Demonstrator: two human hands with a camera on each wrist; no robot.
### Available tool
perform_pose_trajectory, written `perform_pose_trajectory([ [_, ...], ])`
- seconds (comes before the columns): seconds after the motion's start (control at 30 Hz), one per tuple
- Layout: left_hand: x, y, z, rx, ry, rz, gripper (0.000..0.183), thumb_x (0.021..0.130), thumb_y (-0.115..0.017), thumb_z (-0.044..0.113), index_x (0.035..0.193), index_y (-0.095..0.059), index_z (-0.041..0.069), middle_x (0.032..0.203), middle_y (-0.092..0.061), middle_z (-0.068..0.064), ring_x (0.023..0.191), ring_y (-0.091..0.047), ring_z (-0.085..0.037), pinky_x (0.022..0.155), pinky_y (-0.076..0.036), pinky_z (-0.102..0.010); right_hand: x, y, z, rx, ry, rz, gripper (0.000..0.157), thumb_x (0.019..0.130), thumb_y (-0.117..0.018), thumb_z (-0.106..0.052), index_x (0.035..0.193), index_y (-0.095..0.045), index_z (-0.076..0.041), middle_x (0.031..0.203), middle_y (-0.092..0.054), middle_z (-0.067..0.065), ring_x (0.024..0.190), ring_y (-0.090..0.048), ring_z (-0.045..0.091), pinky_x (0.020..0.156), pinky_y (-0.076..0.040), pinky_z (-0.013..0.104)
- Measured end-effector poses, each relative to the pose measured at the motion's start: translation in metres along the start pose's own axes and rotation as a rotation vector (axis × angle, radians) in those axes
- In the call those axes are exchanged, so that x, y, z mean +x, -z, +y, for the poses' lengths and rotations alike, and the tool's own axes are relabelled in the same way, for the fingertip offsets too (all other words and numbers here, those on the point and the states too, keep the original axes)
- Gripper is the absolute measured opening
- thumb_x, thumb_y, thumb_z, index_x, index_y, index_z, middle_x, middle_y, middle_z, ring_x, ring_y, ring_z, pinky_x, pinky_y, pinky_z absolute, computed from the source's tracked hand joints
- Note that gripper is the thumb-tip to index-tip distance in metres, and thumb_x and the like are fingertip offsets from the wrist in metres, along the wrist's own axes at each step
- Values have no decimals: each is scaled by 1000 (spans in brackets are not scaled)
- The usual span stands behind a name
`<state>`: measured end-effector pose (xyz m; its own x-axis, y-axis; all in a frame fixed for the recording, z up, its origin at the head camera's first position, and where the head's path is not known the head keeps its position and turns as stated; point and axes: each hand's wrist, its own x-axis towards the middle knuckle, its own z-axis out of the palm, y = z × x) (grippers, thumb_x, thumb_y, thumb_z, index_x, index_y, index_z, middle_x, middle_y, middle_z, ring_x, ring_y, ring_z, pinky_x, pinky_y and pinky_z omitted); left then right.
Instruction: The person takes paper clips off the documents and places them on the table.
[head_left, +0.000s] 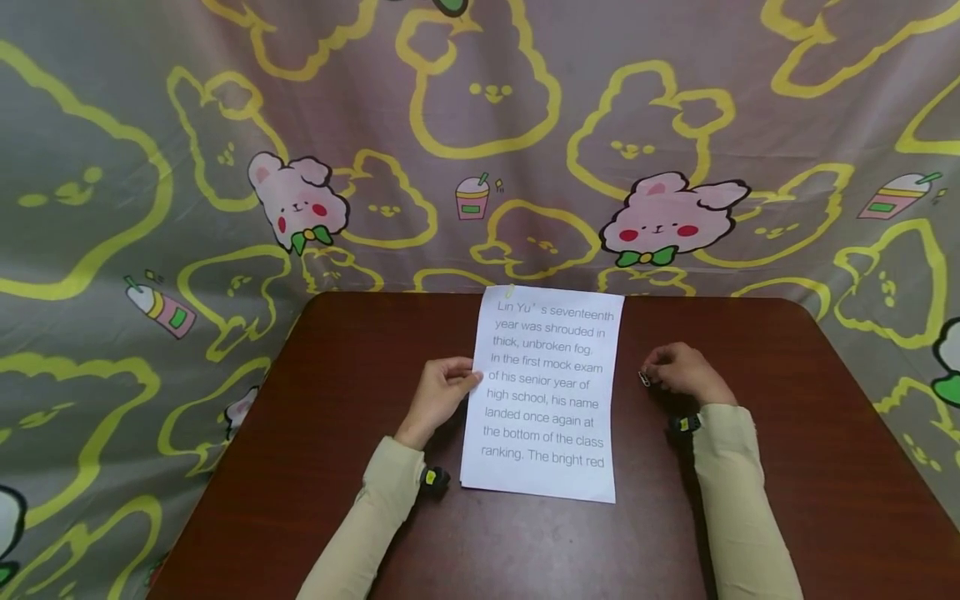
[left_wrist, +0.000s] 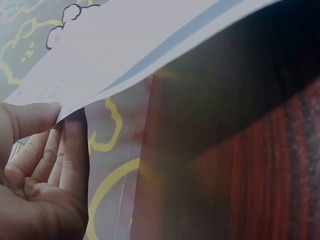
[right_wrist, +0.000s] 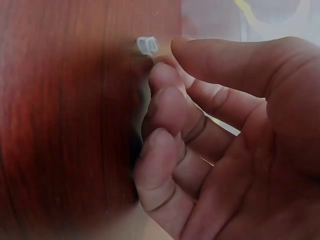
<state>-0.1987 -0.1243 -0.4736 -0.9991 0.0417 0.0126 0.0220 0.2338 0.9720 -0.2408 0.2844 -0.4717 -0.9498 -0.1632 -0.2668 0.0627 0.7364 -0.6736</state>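
Note:
Printed white paper sheets [head_left: 547, 400] lie upright to me in the middle of the table, with a small yellow paper clip [head_left: 510, 292] at their top left edge. My left hand [head_left: 438, 396] pinches the left edge of the sheets between thumb and fingers. In the left wrist view the sheets [left_wrist: 125, 45] lift away from the table, and layered edges show. To the right of the paper, my right hand [head_left: 684, 372] holds a small pale paper clip [head_left: 644, 379] at its fingertips. The right wrist view shows this clip [right_wrist: 147, 46] blurred, beside thumb and index finger.
The dark reddish-brown table [head_left: 345, 358] has rounded far corners. Behind and beside it hangs a patterned curtain [head_left: 525, 108] with yellow outlines and rabbit faces. Black wrist cameras sit on both wrists, at the sleeve cuffs.

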Motion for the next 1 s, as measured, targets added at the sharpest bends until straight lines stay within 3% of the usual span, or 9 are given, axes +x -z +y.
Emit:
perform_pose_trajectory([
  [0.27,-1,1,-1,29,5,5,19,95,-73,5,112,-77,-4,97,-75,-17,83,-74,-14,73,-57,-24,-1,2,2,19,1,8,26,102,-62,-15,117,-65,6,100,-68,17,80,-62,22,66,-53,32],
  [0.4,-1,1,0,23,7,-1,20,95,-73,5,112,-76,-4,96,-75,-17,82,-74,-13,73,-57,-24,-2,3,0,16,19,43,29,104,-61,-18,122,-63,6,100,-69,19,78,-62,22,65,-52,33],
  [0.6,-3,1,1,23,24,-6,20,95,-74,6,112,-76,-3,97,-75,-17,83,-74,-13,75,-57,-26,-7,4,-9,42,102,203,33,106,-61,-24,125,-64,2,102,-72,22,77,-66,22,70,-53,31],
  [0.83,-2,-1,-2,8,8,-5,18,94,-74,4,110,-77,-4,97,-75,-19,84,-74,-15,74,-57,-26,-16,6,-34,54,234,382,31,106,-62,-28,124,-68,-4,109,-74,20,87,-64,28,69,-53,24],
  [1.0,-1,-2,0,6,-6,-4,17,94,-74,3,109,-77,-5,97,-75,-20,84,-74,-17,73,-57,-25,-21,3,-59,72,321,504,28,104,-65,-27,120,-72,-5,108,-76,17,81,-60,21,65,-51,21],
])
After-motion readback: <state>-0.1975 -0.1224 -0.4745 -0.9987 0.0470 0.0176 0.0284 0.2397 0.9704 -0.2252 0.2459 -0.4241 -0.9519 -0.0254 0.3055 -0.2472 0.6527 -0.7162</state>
